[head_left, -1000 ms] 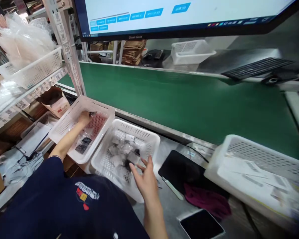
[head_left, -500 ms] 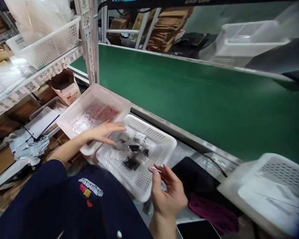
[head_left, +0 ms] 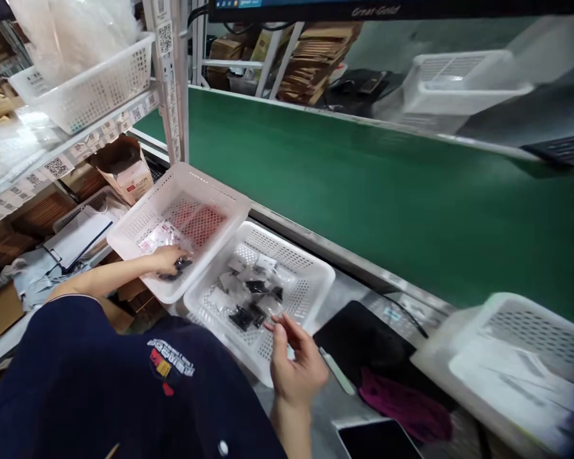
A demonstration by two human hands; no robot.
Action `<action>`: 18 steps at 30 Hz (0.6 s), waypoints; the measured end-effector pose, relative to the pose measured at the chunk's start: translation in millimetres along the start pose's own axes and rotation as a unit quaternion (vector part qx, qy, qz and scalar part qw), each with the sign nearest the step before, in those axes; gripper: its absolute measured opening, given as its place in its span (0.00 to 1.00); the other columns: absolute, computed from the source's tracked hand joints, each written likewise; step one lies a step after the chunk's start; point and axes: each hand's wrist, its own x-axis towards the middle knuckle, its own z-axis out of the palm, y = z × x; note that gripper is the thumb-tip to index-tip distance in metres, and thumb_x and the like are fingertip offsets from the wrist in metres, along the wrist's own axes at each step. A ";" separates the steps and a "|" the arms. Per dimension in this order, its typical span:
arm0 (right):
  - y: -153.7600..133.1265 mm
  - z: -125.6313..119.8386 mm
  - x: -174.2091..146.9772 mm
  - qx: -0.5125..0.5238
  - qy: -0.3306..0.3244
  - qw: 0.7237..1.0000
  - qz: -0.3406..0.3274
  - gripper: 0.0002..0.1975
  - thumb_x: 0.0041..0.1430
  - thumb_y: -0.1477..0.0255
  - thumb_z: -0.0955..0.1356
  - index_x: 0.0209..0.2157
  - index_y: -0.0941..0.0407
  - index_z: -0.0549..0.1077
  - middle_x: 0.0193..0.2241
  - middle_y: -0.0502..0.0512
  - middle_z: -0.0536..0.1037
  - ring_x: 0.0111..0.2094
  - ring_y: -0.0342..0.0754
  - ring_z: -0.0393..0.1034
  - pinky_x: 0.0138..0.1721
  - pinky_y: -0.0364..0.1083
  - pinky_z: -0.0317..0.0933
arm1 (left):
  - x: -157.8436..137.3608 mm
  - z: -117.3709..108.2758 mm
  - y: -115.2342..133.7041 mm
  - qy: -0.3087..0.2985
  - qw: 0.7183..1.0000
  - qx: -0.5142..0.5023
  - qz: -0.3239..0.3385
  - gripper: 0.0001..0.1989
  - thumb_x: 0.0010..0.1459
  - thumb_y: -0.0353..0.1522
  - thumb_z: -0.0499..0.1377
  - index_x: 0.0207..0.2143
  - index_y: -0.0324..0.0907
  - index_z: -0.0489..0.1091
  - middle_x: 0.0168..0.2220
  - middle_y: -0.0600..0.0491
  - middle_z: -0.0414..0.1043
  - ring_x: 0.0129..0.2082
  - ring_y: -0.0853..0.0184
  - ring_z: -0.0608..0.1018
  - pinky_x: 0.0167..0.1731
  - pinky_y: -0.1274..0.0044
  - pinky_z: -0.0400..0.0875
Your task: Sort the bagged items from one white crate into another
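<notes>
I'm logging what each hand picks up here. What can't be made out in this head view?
- Item under the left hand: covered by its fingers.
- Small bagged parts in the near basket: too small to identify.
- Papers in the right basket: motion-blurred.
- Monitor: cut off by the top edge.

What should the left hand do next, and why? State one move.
Probably lift the small dark packet out of the left basket: the left hand already rests on it there, while the right hand hovers at the near edge of the middle basket of similar packets.
</notes>
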 end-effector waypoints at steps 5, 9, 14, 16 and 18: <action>1.0 7.7 2.6 0.025 -0.014 0.999 0.044 0.24 0.71 0.50 0.74 0.49 0.59 0.84 0.41 0.66 0.88 0.34 0.61 0.86 0.45 0.63 0.82 | -6.9 -41.6 12.8 0.072 0.994 -0.067 0.051 0.23 0.38 0.28 0.75 0.40 0.43 0.79 0.45 0.47 0.83 0.53 0.46 0.82 0.61 0.61 0.74; -6.0 32.9 17.5 0.105 -0.102 0.981 0.124 0.29 0.66 0.44 0.75 0.51 0.56 0.83 0.45 0.66 0.88 0.41 0.62 0.86 0.49 0.63 0.82 | -20.3 -53.1 31.4 0.179 0.913 -0.356 0.091 0.30 0.37 0.37 0.80 0.44 0.43 0.76 0.40 0.51 0.81 0.44 0.56 0.83 0.51 0.67 0.79; -37.3 61.6 42.9 0.278 -0.202 0.923 0.175 0.45 0.56 0.45 0.81 0.68 0.50 0.71 0.65 0.70 0.79 0.62 0.66 0.80 0.46 0.58 0.84 | -28.8 6.5 57.7 0.036 0.818 -0.573 0.006 0.26 0.43 0.37 0.80 0.44 0.42 0.78 0.36 0.50 0.84 0.37 0.56 0.87 0.46 0.66 0.85; -50.2 57.8 49.2 0.308 -0.230 0.903 0.192 0.50 0.57 0.46 0.80 0.74 0.47 0.64 0.68 0.66 0.76 0.62 0.64 0.79 0.43 0.54 0.85 | -29.0 37.4 64.5 -0.029 0.796 -0.603 -0.045 0.22 0.50 0.38 0.78 0.45 0.42 0.79 0.35 0.50 0.85 0.37 0.55 0.89 0.47 0.64 0.87; -59.1 46.4 49.7 0.293 -0.242 0.903 0.201 0.48 0.59 0.47 0.79 0.74 0.48 0.65 0.65 0.64 0.79 0.59 0.62 0.81 0.39 0.51 0.84 | -28.2 64.1 67.6 -0.076 0.773 -0.624 -0.084 0.18 0.56 0.38 0.75 0.47 0.41 0.79 0.35 0.48 0.86 0.38 0.53 0.90 0.49 0.63 0.87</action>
